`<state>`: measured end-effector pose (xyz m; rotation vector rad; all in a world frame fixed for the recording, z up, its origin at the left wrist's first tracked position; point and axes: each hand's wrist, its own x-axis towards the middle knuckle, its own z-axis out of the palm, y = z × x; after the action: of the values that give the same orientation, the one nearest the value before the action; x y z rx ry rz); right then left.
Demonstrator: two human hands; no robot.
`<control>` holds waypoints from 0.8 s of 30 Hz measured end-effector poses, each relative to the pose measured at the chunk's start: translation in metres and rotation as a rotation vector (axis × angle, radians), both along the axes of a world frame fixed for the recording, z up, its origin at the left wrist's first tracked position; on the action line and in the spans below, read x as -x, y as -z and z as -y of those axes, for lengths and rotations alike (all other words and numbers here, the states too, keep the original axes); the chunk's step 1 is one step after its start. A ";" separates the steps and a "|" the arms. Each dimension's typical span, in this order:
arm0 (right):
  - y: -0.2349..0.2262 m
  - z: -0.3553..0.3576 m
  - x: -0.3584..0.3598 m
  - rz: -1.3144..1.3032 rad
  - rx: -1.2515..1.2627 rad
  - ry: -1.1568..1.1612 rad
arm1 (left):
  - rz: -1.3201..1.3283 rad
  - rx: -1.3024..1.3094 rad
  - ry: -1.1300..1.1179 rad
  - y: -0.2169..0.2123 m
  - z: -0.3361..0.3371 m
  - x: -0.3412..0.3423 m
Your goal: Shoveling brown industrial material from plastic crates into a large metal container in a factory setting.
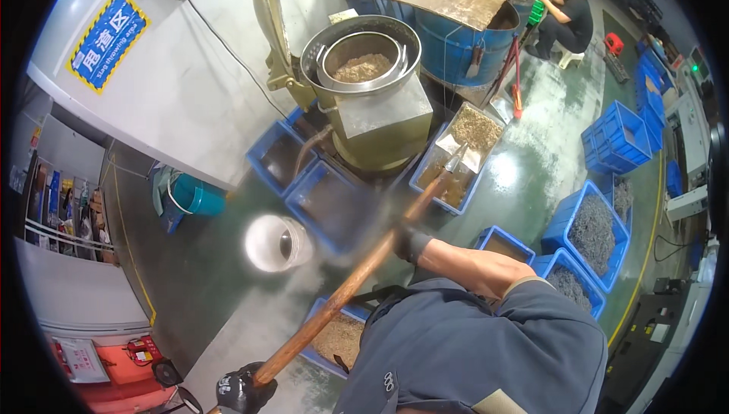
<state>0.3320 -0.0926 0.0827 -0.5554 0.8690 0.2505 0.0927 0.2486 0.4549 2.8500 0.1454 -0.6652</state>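
Note:
Both my hands grip a shovel (345, 292) by its long wooden handle, which slants from the lower left up toward the middle. My left hand (244, 388), in a black glove, is closed round the handle's rear end. Further forward my right hand (411, 243), in a dark glove, wraps round the shaft. The metal shovel head (456, 157) is in a blue bin (449, 205), up against tan shavings (477, 128) in its far part. Beyond the handle stands a round green machine (372, 144); the metal basket (332, 80) inside it holds similar tan material (363, 68).
Blue trays (334, 201) and a white bucket (278, 244) stand left of the shovel. A blue drum (456, 53) bears a flat lid. At right are blue crates of grey shavings (591, 235). Another person (566, 19) sits on a low stool at the back.

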 end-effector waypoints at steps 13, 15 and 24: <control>-0.146 0.008 -0.049 -0.010 0.012 -0.283 | -0.097 0.284 -0.280 -0.049 0.007 -0.018; -0.147 -0.001 -0.066 0.043 -0.014 -0.305 | -0.064 0.380 -0.381 -0.054 0.013 -0.016; -0.171 -0.070 -0.177 0.464 -0.245 -0.545 | 0.286 0.046 -0.364 -0.048 0.066 -0.011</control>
<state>0.5088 -0.0226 0.2536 -0.5809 0.2174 0.6841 0.1036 0.1825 0.5025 2.7296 0.5739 -0.1838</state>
